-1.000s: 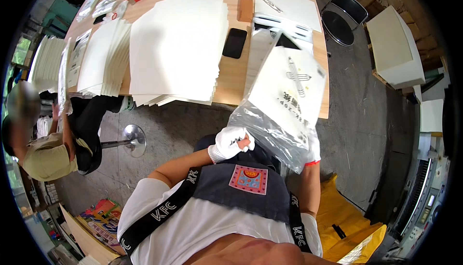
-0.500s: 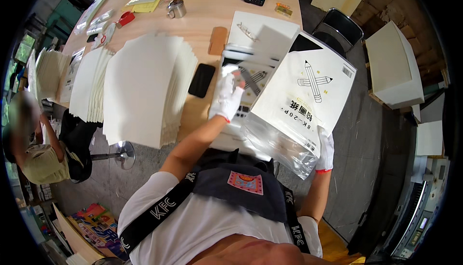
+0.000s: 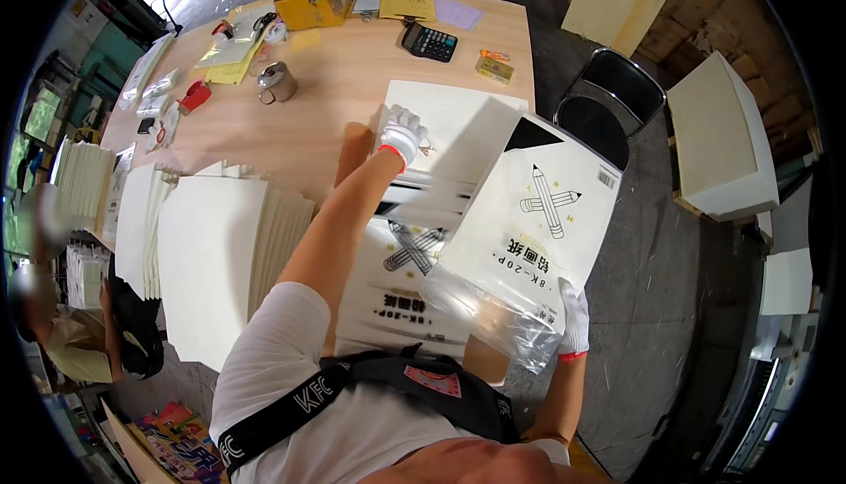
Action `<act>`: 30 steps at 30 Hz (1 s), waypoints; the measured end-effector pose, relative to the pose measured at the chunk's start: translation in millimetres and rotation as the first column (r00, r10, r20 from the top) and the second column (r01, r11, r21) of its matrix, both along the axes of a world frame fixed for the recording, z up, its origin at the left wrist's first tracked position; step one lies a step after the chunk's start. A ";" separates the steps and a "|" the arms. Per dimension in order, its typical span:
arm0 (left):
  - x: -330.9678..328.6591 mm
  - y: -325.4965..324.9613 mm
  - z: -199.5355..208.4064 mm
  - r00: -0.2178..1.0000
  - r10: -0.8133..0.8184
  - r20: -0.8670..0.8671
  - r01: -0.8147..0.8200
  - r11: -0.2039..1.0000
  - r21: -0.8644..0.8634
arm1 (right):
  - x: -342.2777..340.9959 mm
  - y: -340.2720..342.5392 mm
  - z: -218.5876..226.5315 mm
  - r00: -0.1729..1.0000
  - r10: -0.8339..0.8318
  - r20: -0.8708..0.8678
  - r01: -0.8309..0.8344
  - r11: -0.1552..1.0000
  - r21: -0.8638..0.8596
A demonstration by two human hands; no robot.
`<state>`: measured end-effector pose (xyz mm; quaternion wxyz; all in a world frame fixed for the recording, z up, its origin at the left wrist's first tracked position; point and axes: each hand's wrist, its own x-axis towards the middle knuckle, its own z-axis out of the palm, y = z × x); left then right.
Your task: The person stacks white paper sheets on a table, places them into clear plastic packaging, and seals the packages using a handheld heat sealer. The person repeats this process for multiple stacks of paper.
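Packet (image 3: 502, 228) gripped in the right hand (image 3: 575, 318), left hand (image 3: 403, 136) at a white sheet (image 3: 467, 109)

The white packet tilts over the right side of the table (image 3: 352, 70), above a layer of similar printed packets (image 3: 366, 303). The right hand, in a white glove with a red cuff, pinches its lower right corner, thumb on top; the fingers underneath are hidden. A crumpled clear plastic flap (image 3: 515, 330) hangs from its near end.

Its face carries a drawing of two crossed pencils (image 3: 553, 202), a barcode (image 3: 606, 178) near the upper right corner and a black corner patch (image 3: 532, 135). Bold dark characters run below the pencils, with a smaller line of letters and figures under them. The packets beneath bear the same kind of print, partly blurred.

The left hand, gloved too, reaches across with its fingers curled at the left edge of the white sheet; I cannot tell whether it grips anything. A brown strip (image 3: 353, 153) lies just beside that forearm.

Left of the arm stand fanned piles of blank white paper (image 3: 211, 255). Farther back are a metal cup (image 3: 277, 83), a dark calculator (image 3: 429, 41), a small yellowish box (image 3: 495, 70) and an open yellow carton (image 3: 313, 1). White lettering marks the person's black apron strap (image 3: 295, 405). Beyond the right edge of the table stands a black chair (image 3: 627, 80); at far left, a co-worker (image 3: 79, 347) sits near more paper.
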<state>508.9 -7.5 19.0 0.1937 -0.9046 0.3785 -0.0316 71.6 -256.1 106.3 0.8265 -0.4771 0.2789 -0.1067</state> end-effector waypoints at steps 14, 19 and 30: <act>7.8 59.9 28.5 0.796 0.474 -0.377 -0.575 0.396 -0.715 | 274.9 -47.9 -41.2 0.895 0.445 -0.019 -0.442 0.893 0.089; -26.5 102.6 13.9 0.585 -0.270 -0.765 -0.708 -0.630 -0.319 | 372.0 -67.6 -100.5 0.843 0.526 -0.113 -0.537 0.833 -0.131; -89.0 72.3 32.6 0.570 -0.490 -0.660 -0.775 -0.587 -0.233 | 348.9 76.7 -18.3 0.784 0.538 -0.309 -0.498 0.248 -0.831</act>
